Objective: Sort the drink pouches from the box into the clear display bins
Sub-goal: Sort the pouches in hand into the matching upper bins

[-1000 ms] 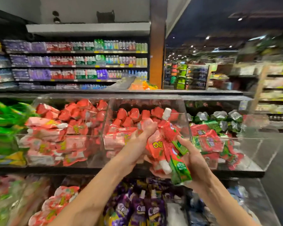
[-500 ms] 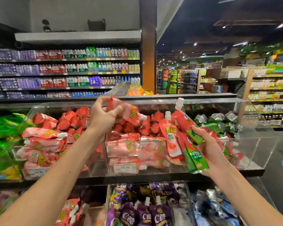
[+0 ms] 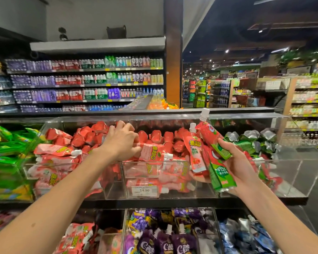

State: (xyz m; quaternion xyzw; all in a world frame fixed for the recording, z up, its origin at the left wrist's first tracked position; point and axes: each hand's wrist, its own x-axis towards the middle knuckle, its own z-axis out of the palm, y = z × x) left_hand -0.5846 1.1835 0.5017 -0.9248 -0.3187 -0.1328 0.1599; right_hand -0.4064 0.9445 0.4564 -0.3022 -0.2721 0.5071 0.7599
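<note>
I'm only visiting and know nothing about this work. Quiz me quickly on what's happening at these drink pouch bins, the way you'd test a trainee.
1. True or false: the right hand holds nothing.
2. The left hand grips a pink pouch. Where is that pouch? A: over the upper middle bin; B: in a lower bin; C: on the floor.
3. Fill in: the price tag on the upper middle bin reads ____.

Key: 1 false, it holds a bunch of pouches; 2 A; 3 14.90.
</note>
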